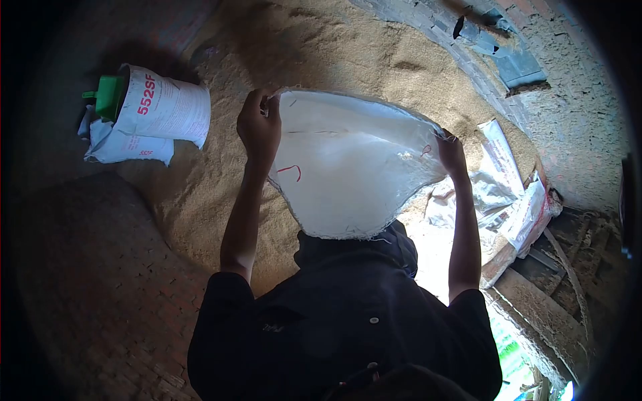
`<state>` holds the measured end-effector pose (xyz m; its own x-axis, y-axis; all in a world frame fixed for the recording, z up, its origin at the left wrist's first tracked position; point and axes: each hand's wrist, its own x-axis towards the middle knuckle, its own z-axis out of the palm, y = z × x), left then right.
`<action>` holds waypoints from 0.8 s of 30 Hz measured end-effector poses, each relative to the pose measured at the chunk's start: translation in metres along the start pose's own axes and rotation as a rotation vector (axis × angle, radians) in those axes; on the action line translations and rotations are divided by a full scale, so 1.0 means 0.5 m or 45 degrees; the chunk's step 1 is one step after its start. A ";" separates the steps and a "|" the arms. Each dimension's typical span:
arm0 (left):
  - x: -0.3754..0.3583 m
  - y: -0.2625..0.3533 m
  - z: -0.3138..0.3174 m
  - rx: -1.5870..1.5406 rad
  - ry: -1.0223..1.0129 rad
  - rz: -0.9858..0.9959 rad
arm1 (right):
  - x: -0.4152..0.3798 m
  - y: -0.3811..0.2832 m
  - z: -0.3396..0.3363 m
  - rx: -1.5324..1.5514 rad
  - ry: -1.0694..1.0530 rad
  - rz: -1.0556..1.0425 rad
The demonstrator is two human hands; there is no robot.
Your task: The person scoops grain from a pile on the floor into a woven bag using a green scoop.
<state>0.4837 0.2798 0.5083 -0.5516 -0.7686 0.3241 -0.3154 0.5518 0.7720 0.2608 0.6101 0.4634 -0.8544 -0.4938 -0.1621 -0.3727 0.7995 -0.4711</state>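
A white woven sack (348, 167) is stretched between my two hands, its mouth spread wide so that I look into its pale inside. Red marks show faintly through the cloth. My left hand (259, 127) pinches the rim at the left corner, thumb against fingers. On the opposite side my right hand (452, 155) is closed on the rim, its fingertips partly hidden by the cloth. The sack's near edge hangs just in front of my dark clothing. Beneath the sack lies a heap of light brown, grain-like loose material (381, 53).
To the left stands a white printed bag (167, 107) with a green plastic container (109, 98) at its opening. Crumpled white sacks (498, 194) lie at the right beside wooden boards (548, 307). Brick walls (87, 267) curve around the heap.
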 end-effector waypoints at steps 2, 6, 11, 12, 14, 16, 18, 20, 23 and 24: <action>-0.002 0.023 0.009 0.142 0.209 0.179 | 0.015 0.017 0.036 0.493 0.099 -0.217; -0.079 0.095 0.051 0.036 0.217 0.440 | 0.010 -0.063 0.022 1.226 -0.318 0.359; -0.190 0.151 0.141 -0.237 -0.949 0.234 | 0.033 -0.147 0.045 1.491 -0.197 0.287; -0.187 0.149 0.149 -0.099 -1.121 0.116 | 0.029 -0.180 0.020 1.422 -0.267 0.295; -0.188 0.118 0.176 -0.029 -1.133 0.143 | 0.033 -0.197 0.016 1.346 -0.265 0.283; -0.170 0.106 0.174 -0.289 -0.933 0.232 | 0.039 -0.205 0.004 1.414 -0.243 0.272; -0.140 0.099 0.165 -0.343 -1.019 0.143 | 0.059 -0.195 0.009 1.405 -0.236 0.241; -0.112 0.113 0.148 -0.356 -1.103 0.079 | 0.063 -0.199 -0.001 1.352 -0.220 0.195; -0.097 0.121 0.147 -0.326 -1.256 0.072 | 0.063 -0.214 -0.013 1.234 -0.194 0.137; -0.102 0.129 0.151 -0.387 -1.198 0.116 | 0.064 -0.216 -0.017 1.175 -0.171 0.128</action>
<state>0.4332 0.3790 0.5005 -0.9936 -0.0847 -0.0749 -0.1021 0.3883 0.9158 0.2705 0.5107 0.5165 -0.7965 -0.5184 -0.3112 0.1846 0.2816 -0.9416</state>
